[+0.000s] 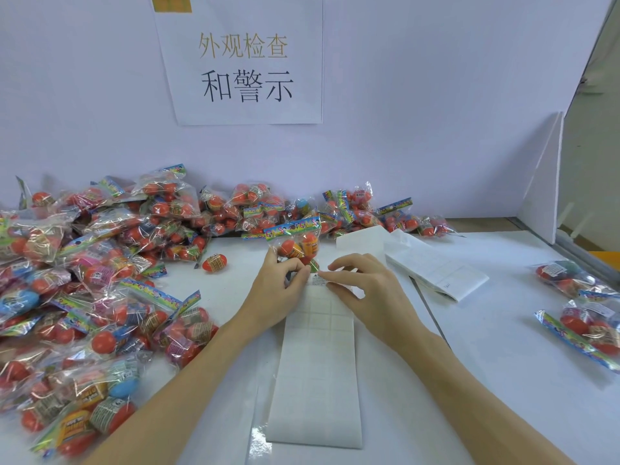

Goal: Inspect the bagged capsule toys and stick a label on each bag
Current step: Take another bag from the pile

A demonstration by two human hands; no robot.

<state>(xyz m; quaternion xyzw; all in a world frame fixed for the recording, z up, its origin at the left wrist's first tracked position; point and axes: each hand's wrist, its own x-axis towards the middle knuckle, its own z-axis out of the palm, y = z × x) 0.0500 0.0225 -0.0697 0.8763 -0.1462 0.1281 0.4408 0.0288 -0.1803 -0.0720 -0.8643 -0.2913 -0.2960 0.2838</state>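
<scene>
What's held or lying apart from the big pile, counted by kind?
Held bag, in left hand: 1
Right-side bags: 2
Loose capsule: 1
Label, pinched by right hand: 1
Total: 5

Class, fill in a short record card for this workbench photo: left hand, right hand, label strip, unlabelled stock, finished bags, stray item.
left hand: holds a bagged capsule toy upright
right hand: pinches a printed label at the top of the label strip
label strip: lies flat, most squares already peeled
unlabelled stock: big pile on the left
finished bags: few, on the right
stray item: loose capsule on the table
</scene>
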